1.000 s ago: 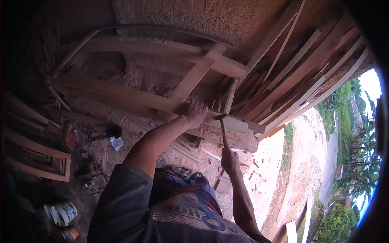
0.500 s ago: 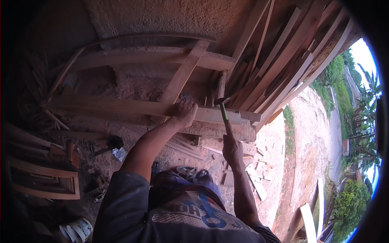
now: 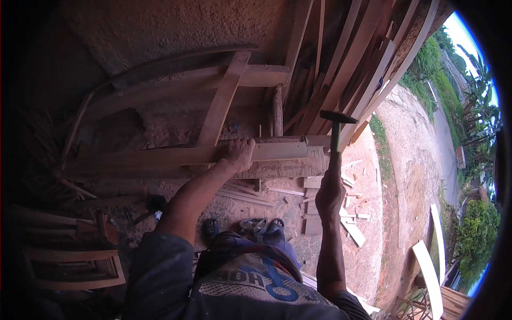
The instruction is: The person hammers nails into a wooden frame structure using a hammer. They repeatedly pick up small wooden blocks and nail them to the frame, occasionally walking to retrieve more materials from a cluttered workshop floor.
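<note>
My right hand (image 3: 330, 196) is wrapped round the handle of a hammer (image 3: 336, 137). Its dark head is raised, beyond the right end of a wooden frame and apart from it. With fingers curled over the edge, my left hand (image 3: 240, 154) grips the frame's near wooden rail (image 3: 279, 151). Just left of that hand, a wooden crosspiece (image 3: 220, 109) meets the near rail and runs back over the far rail (image 3: 264, 76). A thick rough timber (image 3: 290, 168) lies under the near rail. Whether a nail stands in the wood is too small to tell.
Long boards (image 3: 349, 64) lean against the wall at the back right. Offcuts (image 3: 352, 229) litter the sandy ground to the right. A panelled wooden frame (image 3: 74, 269) lies at the lower left. My sandalled feet (image 3: 212, 226) stand among shavings and strips of wood.
The hammer has lifted off the near rail's right end and swung up to the right. My left hand keeps its grip on the rail. The whole view has shifted slightly.
</note>
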### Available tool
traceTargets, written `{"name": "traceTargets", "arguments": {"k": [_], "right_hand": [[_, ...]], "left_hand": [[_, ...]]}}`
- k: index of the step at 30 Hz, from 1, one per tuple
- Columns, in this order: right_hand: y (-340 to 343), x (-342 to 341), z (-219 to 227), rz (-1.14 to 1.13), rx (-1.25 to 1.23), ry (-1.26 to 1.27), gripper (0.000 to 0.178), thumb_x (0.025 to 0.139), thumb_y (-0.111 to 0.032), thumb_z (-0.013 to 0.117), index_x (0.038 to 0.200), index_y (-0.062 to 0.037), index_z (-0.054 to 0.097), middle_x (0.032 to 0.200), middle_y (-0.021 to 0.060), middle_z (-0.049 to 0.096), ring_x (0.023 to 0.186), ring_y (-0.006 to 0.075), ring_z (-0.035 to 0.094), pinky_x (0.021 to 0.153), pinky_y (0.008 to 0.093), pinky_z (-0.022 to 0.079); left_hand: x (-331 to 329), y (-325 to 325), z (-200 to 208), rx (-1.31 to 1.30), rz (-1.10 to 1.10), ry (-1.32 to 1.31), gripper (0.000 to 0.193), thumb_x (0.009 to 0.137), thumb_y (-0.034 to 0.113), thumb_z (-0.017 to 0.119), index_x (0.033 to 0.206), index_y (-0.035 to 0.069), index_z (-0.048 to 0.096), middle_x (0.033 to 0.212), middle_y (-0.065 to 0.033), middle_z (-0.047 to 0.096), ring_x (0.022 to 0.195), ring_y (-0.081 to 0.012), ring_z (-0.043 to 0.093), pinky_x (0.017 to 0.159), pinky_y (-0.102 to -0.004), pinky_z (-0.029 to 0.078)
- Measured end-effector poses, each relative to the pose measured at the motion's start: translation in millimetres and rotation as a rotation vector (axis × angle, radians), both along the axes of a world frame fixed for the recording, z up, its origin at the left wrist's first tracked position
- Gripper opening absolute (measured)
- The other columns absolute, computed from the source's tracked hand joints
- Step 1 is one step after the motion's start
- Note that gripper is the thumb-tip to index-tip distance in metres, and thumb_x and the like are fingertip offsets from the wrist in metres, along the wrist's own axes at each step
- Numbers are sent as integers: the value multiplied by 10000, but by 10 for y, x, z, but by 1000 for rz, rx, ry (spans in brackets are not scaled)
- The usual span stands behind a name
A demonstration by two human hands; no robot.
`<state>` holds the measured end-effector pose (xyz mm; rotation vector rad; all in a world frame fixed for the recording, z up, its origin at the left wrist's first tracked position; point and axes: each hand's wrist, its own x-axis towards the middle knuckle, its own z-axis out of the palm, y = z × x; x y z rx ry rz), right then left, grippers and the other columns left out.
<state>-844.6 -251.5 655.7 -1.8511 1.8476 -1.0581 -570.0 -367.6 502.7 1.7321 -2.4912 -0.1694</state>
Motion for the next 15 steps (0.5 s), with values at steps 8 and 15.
{"name": "traceTargets", "arguments": {"k": [8, 15], "right_hand": [[65, -86, -1146, 70, 273, 51, 654, 965, -29, 491, 1549, -236, 281, 1110, 327, 598, 827, 501, 627, 634, 531, 479], [71, -102, -320, -53, -404, -114, 771, 897, 73, 502, 1574, -108, 178, 689, 106, 530, 552, 202, 550, 522, 344, 446]], "left_hand": [[-87, 134, -67, 34, -55, 62, 404, 796, 173, 626, 1150, 29, 495, 1221, -193, 558, 1223, -376, 505, 1024, -551, 379], [22, -19, 53, 38, 1, 41, 573, 733, 232, 751, 1183, 19, 466, 1261, -206, 537, 1271, -398, 472, 1056, -554, 362]]}}
